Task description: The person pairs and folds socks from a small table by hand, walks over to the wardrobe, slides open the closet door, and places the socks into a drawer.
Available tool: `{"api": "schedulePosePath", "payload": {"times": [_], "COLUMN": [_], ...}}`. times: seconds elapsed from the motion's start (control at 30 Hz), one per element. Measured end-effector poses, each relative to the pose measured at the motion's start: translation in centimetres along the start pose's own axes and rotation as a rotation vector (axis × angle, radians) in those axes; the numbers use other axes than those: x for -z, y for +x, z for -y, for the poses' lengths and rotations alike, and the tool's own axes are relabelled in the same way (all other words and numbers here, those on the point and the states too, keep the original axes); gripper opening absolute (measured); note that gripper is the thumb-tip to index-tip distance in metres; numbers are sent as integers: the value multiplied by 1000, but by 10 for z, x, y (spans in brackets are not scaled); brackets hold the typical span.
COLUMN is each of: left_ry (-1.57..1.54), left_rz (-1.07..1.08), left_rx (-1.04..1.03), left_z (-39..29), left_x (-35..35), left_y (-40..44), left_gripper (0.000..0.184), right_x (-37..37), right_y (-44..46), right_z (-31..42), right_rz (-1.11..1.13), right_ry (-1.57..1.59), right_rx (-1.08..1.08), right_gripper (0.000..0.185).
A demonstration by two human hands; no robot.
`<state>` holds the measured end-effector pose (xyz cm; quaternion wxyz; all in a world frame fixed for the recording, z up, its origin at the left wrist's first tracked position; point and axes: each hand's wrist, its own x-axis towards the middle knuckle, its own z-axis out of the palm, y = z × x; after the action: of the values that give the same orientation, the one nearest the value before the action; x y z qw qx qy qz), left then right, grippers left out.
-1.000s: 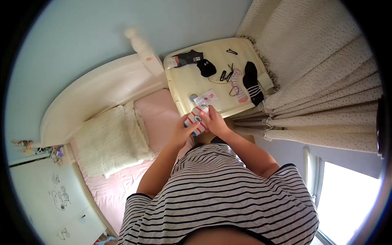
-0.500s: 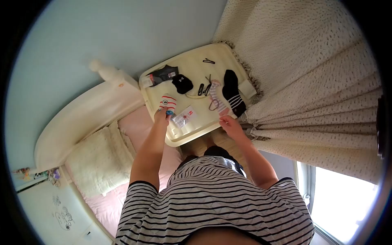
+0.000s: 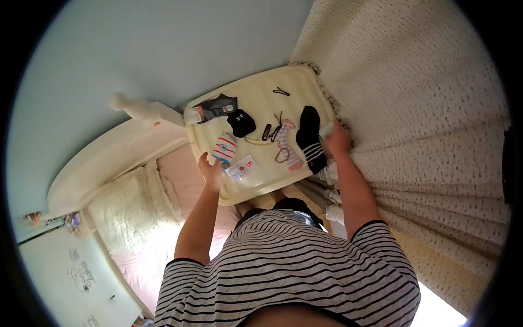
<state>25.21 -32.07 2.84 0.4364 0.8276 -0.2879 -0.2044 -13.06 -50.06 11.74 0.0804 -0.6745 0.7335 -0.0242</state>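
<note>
Beside striped sock [image 3: 225, 147], left hand [image 3: 211, 171], loosely spread

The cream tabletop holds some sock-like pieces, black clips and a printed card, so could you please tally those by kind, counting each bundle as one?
Sock-like pieces: 5 (grey piece, black folded piece, red-striped piece, pink-striped piece, long black piece)
Black clips: 3
Printed card: 1
Total: 9

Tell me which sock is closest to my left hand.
The white sock with red stripes, beside your left hand; the pale pink striped sock and the black sock with white bands lie farther off, toward your right hand.
</note>
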Motion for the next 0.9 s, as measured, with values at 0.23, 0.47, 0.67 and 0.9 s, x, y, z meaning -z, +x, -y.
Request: {"api": "schedulePosePath", "payload": {"times": [0.23, 0.47, 0.67, 0.9], "left_ry": [-464, -391, -80, -420], "left_rz": [231, 350, 20, 54], "left_rx": [154, -357, -753, -687], "left_z": [-39, -153, -212, -214], "left_x": [40, 70, 127, 168], "left_y": [-61, -92, -90, -98], "left_gripper": [39, 78, 88, 70], "right_x": [27, 113, 165, 208], "right_y": [14, -87, -144, -165], "right_z": [15, 134, 196, 236], "right_rz": [1, 440, 1004, 1282], "right_ry": [799, 1825, 1821, 1685], "right_rx": [56, 444, 631, 804], "right_gripper": [37, 43, 62, 60]}}
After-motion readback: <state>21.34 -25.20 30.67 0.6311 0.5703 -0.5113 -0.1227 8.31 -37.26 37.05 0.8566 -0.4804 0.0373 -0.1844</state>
